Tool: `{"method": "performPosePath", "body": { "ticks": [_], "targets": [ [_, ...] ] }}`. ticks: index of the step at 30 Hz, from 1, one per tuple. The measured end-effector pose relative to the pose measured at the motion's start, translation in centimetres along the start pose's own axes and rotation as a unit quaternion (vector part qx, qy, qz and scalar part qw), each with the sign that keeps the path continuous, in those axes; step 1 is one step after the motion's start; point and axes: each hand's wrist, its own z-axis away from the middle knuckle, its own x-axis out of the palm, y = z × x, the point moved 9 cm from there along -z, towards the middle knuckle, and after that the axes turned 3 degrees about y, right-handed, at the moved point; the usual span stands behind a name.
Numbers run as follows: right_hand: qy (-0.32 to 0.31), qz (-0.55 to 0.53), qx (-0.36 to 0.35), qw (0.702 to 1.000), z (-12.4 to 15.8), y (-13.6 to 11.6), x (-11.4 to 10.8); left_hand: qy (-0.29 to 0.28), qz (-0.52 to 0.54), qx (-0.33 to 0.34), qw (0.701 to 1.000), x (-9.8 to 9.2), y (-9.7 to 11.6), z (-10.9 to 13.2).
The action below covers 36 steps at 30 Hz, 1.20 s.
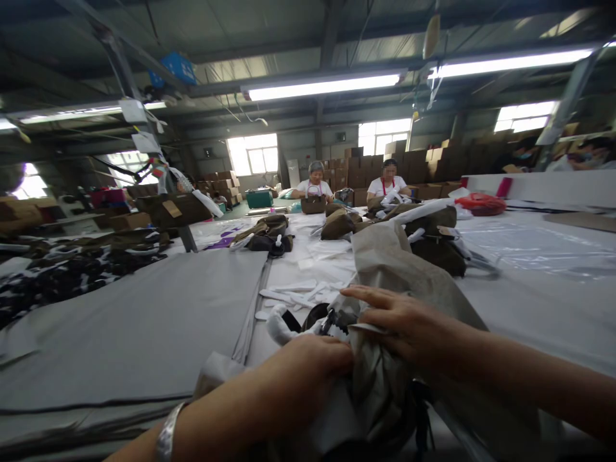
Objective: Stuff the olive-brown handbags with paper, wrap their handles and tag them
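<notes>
My left hand is closed, its fingers curled at the mouth of a handbag whose handle is wrapped in white. A dark strap and a metal zipper part show just beyond its knuckles. Thin grey-green lining cloth bunches between my two hands and rises in a large fold behind them. My right hand grips this cloth from above, with the index finger stretched leftward and the other fingers bent. Both thumbs and most of the bag's body are hidden.
White strips lie scattered beyond my hands. Large grey sheets are stacked at left. Brown handbags stand ahead, near a red plastic bag. Two co-workers sit across the table. A metal post stands at left.
</notes>
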Motion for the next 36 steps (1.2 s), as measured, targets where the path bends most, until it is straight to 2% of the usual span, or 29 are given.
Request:
{"method": "performPosePath", "body": {
  "ticks": [2, 4, 9, 13, 16, 21, 25, 27, 29, 31, 34, 36],
  "targets": [
    [-0.024, -0.032, 0.046, 0.998, 0.2, 1.3, 0.7, 0.038, 0.103, -0.068, 0.992, -1.0, -0.7, 1.0],
    [-0.030, -0.052, 0.064, 0.996, 0.5, 1.8, 1.0, 0.049, 0.152, -0.109, 0.981, -1.0, -1.0, 1.9],
    [0.007, -0.066, 0.045, 0.997, 1.5, 1.7, 0.6, 0.051, 0.120, -0.167, 0.977, 0.6, -2.4, 3.3],
    [0.049, -0.050, 0.049, 0.996, 2.5, 2.3, -0.1, 0.033, 0.155, -0.221, 0.962, 1.2, -3.9, 4.0],
    [0.049, -0.021, 0.065, 0.996, 2.7, 2.8, -0.3, 0.050, 0.166, -0.198, 0.965, 0.5, -3.7, 4.1],
    [-0.015, 0.057, 0.073, 0.996, 1.6, 2.9, 0.4, 0.210, 0.107, -0.085, 0.968, -2.8, -2.3, 4.5],
    [-0.070, 0.102, 0.059, 0.991, 0.6, 2.9, 1.7, 0.270, -0.015, -0.086, 0.959, -4.0, -2.6, 4.4],
    [-0.079, 0.088, 0.046, 0.992, 0.3, 2.7, 2.2, 0.258, -0.086, -0.104, 0.957, -3.8, -3.0, 3.9],
    [-0.084, 0.081, 0.060, 0.991, 0.4, 2.8, 2.7, 0.223, -0.128, -0.114, 0.960, -3.2, -3.5, 3.3],
    [-0.087, 0.086, 0.084, 0.989, 0.7, 3.0, 2.9, 0.191, -0.119, -0.136, 0.965, -2.9, -4.4, 3.0],
    [-0.068, 0.088, 0.097, 0.989, 1.3, 2.8, 2.7, 0.165, -0.097, -0.174, 0.966, -3.5, -6.1, 2.9],
    [-0.055, 0.090, 0.099, 0.990, 1.4, 2.8, 2.4, 0.115, -0.104, -0.147, 0.977, -3.8, -6.6, 2.1]
  ]
}}
